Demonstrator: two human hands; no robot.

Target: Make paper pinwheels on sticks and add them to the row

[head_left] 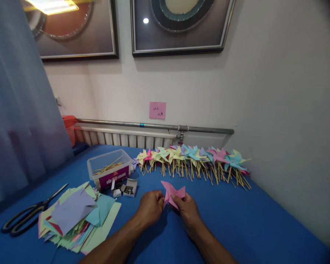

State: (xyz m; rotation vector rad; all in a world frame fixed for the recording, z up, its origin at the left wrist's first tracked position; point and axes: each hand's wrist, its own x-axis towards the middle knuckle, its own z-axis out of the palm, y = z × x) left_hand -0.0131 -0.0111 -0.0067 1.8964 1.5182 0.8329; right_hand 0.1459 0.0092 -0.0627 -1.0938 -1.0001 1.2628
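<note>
A pink paper pinwheel [170, 190] is held above the blue table in front of me. My right hand [189, 212] pinches it, the thumb pressed on its face near the middle and the fingers behind. Close against the pinwheel's left edge is my left hand [151, 206], its fingers curled closed; whatever they grip is hidden. Beyond my left hand stand a small open box of metal pins [129, 190] and another small white box [117, 192]. A clear plastic tub [92, 161] with thin wooden sticks [110, 167] inside stands behind them.
Finished pinwheels on sticks [191, 156] lie in a row along the back. At left are a pile of cut coloured paper [74, 212] and black-handled scissors [34, 211]. A metal pipe [154, 126], a curtain [19, 102] and a red basket [70, 128] border the blue table [253, 227].
</note>
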